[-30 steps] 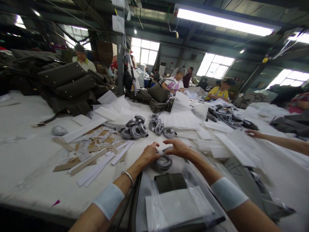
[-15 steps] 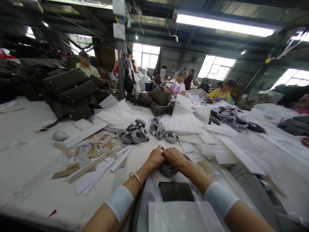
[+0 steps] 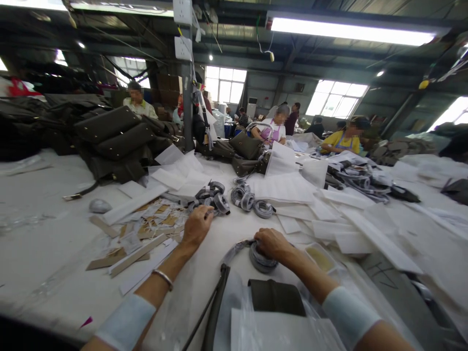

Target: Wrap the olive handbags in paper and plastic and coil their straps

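My right hand (image 3: 272, 243) is closed on a wrapped grey strap coil (image 3: 262, 262), whose loose end curves left across the table. My left hand (image 3: 197, 225) reaches to a pile of wrapped coils (image 3: 220, 203); its fingers are bent, and what they hold, if anything, is too small to tell. More coils (image 3: 242, 197) and a single one (image 3: 263, 208) lie right of the pile. Below my hands is a dark bag (image 3: 276, 296) in clear plastic with a white sheet (image 3: 285, 329) over it. Its dark handle (image 3: 215, 312) stands at its left side.
Card and paper scraps (image 3: 146, 234) cover the table (image 3: 66, 219) on the left. Dark bags (image 3: 113, 136) are heaped behind them. White foam sheets (image 3: 285, 187) and a small plastic box (image 3: 321, 257) lie to the right. Several people are farther back beyond a post (image 3: 187, 97).
My left hand has moved away from my right hand, left to the coil pile. My right hand stays at its coil, and the strap's loose end now shows. The view has shifted slightly.
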`<control>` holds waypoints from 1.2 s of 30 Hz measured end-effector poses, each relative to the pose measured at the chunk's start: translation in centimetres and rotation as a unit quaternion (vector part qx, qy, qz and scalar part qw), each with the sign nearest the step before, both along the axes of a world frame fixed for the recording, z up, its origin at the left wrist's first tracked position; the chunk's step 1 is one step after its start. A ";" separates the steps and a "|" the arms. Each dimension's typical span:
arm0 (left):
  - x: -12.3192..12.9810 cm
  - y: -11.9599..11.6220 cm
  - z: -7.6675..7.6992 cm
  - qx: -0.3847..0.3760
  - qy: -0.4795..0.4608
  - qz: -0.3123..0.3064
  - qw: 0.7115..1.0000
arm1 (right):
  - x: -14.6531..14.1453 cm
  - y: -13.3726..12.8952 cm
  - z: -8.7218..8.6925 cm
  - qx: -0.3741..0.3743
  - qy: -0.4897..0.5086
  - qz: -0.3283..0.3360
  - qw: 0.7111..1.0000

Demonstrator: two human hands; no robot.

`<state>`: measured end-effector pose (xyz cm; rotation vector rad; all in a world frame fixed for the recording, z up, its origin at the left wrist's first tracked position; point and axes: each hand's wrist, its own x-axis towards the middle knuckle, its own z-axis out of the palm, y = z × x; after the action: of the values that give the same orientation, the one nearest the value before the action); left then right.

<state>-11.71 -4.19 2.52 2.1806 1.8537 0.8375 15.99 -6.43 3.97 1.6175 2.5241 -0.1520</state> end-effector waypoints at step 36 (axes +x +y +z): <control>-9.7 -2.8 0.1 -0.026 0.071 0.125 0.989 | 0.5 2.4 -0.7 0.027 -0.017 -0.070 0.997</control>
<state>-21.39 -6.99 2.66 2.0534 2.2270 0.6811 16.49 -4.06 3.27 1.8010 2.4105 -0.0702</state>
